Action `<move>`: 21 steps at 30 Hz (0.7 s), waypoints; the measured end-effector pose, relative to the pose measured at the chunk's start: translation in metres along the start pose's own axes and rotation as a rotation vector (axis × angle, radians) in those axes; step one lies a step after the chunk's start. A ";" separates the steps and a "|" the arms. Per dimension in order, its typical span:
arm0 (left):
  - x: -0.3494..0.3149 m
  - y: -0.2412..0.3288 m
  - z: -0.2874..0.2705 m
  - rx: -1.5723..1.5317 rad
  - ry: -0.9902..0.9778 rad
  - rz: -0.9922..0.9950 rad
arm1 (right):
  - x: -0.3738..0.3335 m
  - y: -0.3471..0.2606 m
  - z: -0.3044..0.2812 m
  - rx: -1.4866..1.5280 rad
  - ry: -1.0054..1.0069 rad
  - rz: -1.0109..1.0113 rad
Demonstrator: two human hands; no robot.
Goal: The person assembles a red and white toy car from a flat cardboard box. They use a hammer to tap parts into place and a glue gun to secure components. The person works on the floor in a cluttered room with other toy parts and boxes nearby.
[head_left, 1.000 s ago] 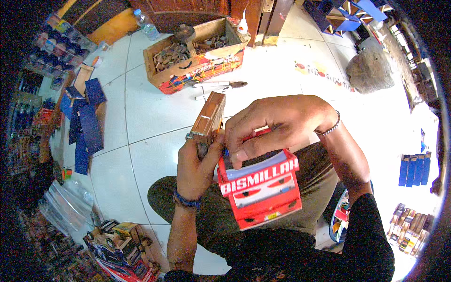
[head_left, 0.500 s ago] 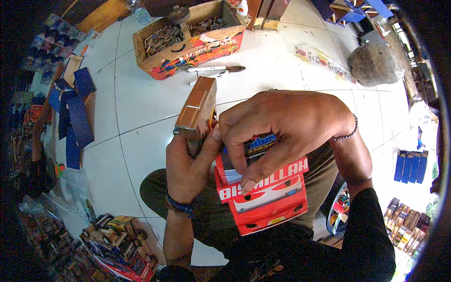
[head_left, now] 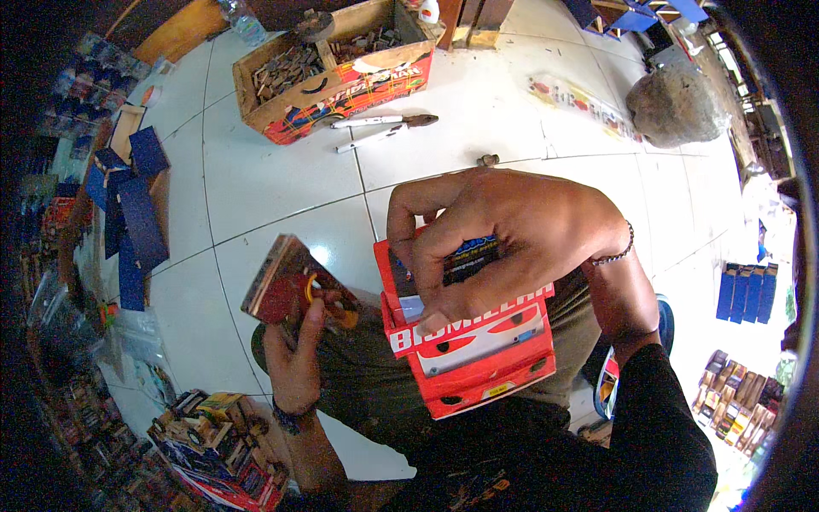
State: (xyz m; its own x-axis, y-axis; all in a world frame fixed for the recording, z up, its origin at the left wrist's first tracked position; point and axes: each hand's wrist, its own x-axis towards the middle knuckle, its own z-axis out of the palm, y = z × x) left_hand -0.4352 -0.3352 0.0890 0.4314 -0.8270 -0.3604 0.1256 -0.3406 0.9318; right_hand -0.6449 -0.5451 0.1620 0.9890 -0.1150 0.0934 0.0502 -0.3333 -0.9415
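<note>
At nine o'clock, dark blue cardboard pieces (head_left: 128, 213) lie on the white tiled floor (head_left: 256, 188). At seven o'clock a heap of small wooden toy trucks (head_left: 217, 444) sits by the person's knee. The left hand (head_left: 299, 358) is closed around a thin wooden panel (head_left: 286, 282) with red and yellow paint, held tilted, apart from the red toy truck cab (head_left: 469, 358) just right of it. The right hand (head_left: 503, 239) grips the cab's top from above, fingers curled over its front edge. At twelve o'clock stands an open wooden box (head_left: 341, 85) of small parts, with pliers (head_left: 384, 128) beside it. At two o'clock rests a grey rock (head_left: 674, 107).
</note>
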 end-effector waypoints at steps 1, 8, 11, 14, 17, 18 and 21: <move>-0.006 -0.005 -0.004 0.017 0.018 0.018 | 0.001 0.001 0.001 0.023 0.006 -0.003; -0.049 -0.022 -0.032 0.083 0.082 -0.270 | -0.002 0.004 0.001 0.073 -0.013 0.040; -0.062 -0.029 -0.043 -0.058 -0.045 -0.289 | -0.001 0.005 0.001 0.056 -0.009 -0.009; -0.068 -0.036 -0.051 0.002 -0.185 -0.308 | 0.001 0.004 0.000 0.069 -0.017 0.008; -0.062 -0.037 -0.053 0.108 -0.371 -0.134 | 0.000 0.000 -0.001 0.101 -0.031 0.093; -0.058 -0.035 -0.053 0.159 -0.436 -0.039 | 0.000 -0.002 -0.003 0.119 -0.039 0.106; -0.050 -0.033 -0.038 0.053 -0.490 0.080 | 0.003 -0.001 -0.002 0.139 -0.036 0.093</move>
State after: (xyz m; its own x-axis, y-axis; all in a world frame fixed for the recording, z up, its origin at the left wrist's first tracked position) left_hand -0.4270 -0.2655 0.0779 -0.0347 -0.9602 -0.2772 0.0580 -0.2788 0.9586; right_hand -0.6421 -0.5466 0.1642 0.9944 -0.1052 -0.0059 -0.0259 -0.1900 -0.9814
